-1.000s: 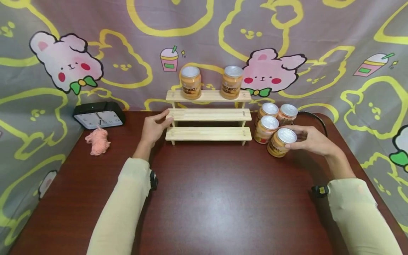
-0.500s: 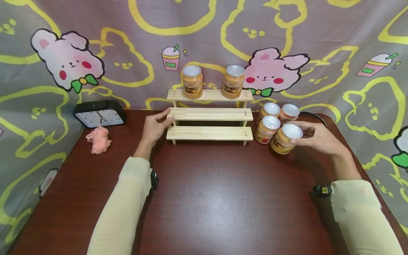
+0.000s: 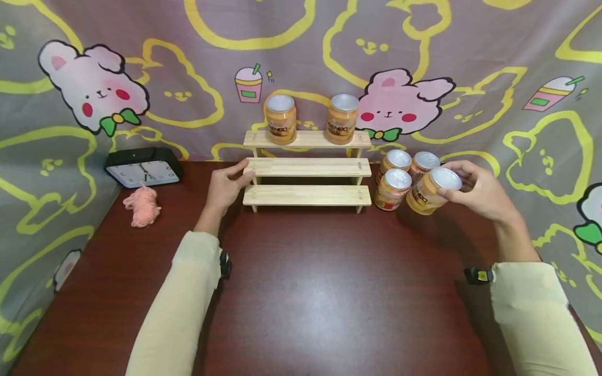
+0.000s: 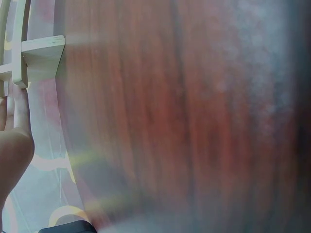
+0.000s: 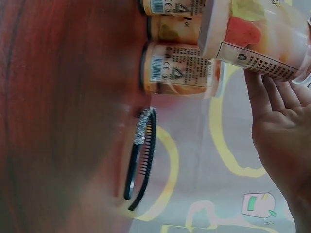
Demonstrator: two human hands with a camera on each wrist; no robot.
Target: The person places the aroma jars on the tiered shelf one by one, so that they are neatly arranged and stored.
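A three-tier wooden shelf (image 3: pixel 308 195) stands at the back of the table. My left hand (image 3: pixel 222 189) pinches the left end of its middle tier; in the left wrist view, fingers (image 4: pixel 20 109) reach that end. On the top tier are two amber jars with silver lids, a left jar (image 3: pixel 281 125) and a right jar (image 3: pixel 341 125). My right hand (image 3: pixel 486 196) grips a similar jar (image 3: pixel 423 194), raised off the table and slightly tilted. The right wrist view shows this jar's label side (image 5: pixel 262 36). Three more jars (image 3: pixel 391 196) stand together right of the shelf.
At the back left stands a black alarm clock (image 3: pixel 143 169), with pink yarn (image 3: pixel 142 207) in front of it. A black headband with a sparkly part (image 5: pixel 142 155) lies behind the right hand. A patterned cloth (image 3: pixel 188 68) hangs behind the table.
My right hand has lifted the jar off the table and carried it a little right and back, tilting it. The left hand stays on the shelf's end.
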